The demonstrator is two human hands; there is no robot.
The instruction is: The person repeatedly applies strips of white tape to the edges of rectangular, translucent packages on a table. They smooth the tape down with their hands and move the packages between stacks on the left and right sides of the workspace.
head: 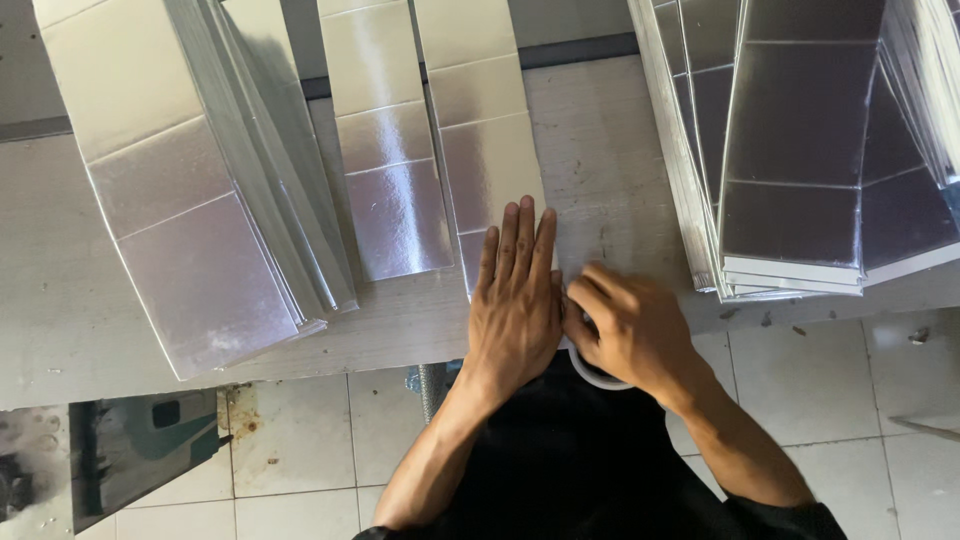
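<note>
My left hand [515, 295] lies flat, fingers together and stretched out, pressing on the near end of a silver foil-faced strip [480, 130] on the work table [600, 160]. My right hand [630, 325] is right beside it at the table's front edge, fingers curled around a white tape roll [592, 375] whose lower rim shows under the palm. The two hands touch at the thumbs. What lies under the left palm is hidden.
A second silver strip [385, 150] lies left of the first. A thick fanned stack of silver sheets [190, 190] overhangs the table at left. Another stack of folded silver panels [800, 150] sits at right. Below is a tiled floor [800, 390].
</note>
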